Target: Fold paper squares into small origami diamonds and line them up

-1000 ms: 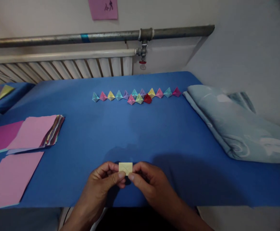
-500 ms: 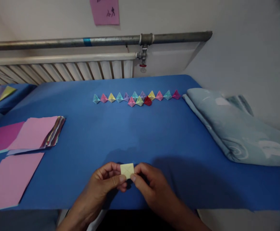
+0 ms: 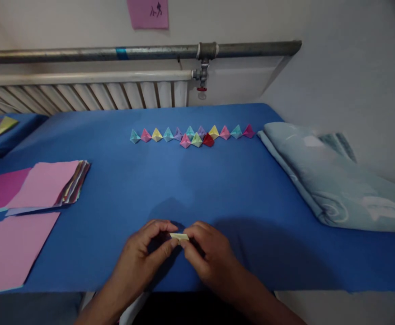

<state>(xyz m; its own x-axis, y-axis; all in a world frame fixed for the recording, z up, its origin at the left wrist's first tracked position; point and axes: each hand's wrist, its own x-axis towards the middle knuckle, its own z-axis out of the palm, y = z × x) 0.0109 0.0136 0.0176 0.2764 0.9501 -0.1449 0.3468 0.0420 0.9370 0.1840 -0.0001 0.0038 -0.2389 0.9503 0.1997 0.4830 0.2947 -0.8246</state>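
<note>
A small piece of folded pale yellow paper [image 3: 179,236] is held between both hands near the front edge of the blue-covered table [image 3: 143,180]. My left hand [image 3: 150,246] pinches its left side, thumb at the lower edge and fingers curled behind. On the right side, my right hand [image 3: 207,248] grips it between thumb and index finger. The paper is seen nearly edge-on, so its face is mostly hidden. Farther back lies a row of folded paper shapes in several colours, among them a pale green one [image 3: 196,140] and a red one [image 3: 208,140].
At the left lie a stack of coloured paper [image 3: 44,183] and a separate pink sheet [image 3: 17,253]. A folded light green blanket [image 3: 319,180] rests at the right. Behind the table are a radiator [image 3: 109,95], a metal pipe [image 3: 160,52] and a valve [image 3: 202,76].
The yellow paper has tipped from showing its square creased face to nearly edge-on. Both hands have shifted slightly, the left fingers now arching above the paper.
</note>
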